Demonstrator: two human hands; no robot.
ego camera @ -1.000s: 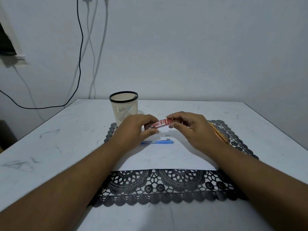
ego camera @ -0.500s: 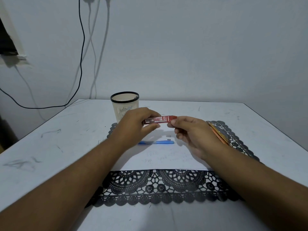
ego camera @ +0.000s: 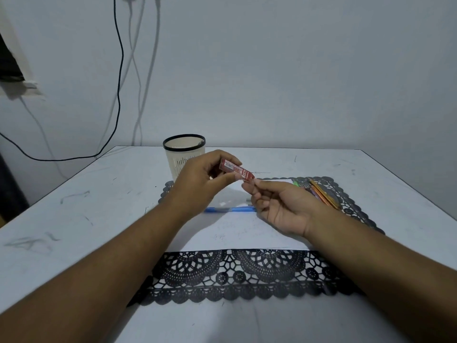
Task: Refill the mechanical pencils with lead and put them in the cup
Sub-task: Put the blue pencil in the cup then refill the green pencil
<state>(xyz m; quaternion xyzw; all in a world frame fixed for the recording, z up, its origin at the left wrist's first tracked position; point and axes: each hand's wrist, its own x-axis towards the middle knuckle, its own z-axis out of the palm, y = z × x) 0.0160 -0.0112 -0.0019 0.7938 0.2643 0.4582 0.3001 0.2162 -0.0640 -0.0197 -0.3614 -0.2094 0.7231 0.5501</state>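
Observation:
A red lead case point(ego camera: 237, 172) is held above the table, tilted down to the right. My left hand point(ego camera: 200, 184) pinches its upper left end. My right hand point(ego camera: 279, 206), palm up with curled fingers, has its fingertips at the lower right end. A blue mechanical pencil point(ego camera: 230, 209) lies flat on the white paper point(ego camera: 247, 233) beneath the hands. Several more pencils point(ego camera: 321, 194), orange and green among them, lie on the mat behind my right hand. A cream cup with a black rim point(ego camera: 184, 154) stands upright behind my left hand.
A black lace placemat point(ego camera: 235, 276) lies under the paper on the white table point(ego camera: 74, 219). Cables point(ego camera: 118, 82) hang down the wall at the back left. The table's right edge runs close to the mat.
Both hands have lifted the red lead case higher and tilted it down to the right. My right hand has turned palm up.

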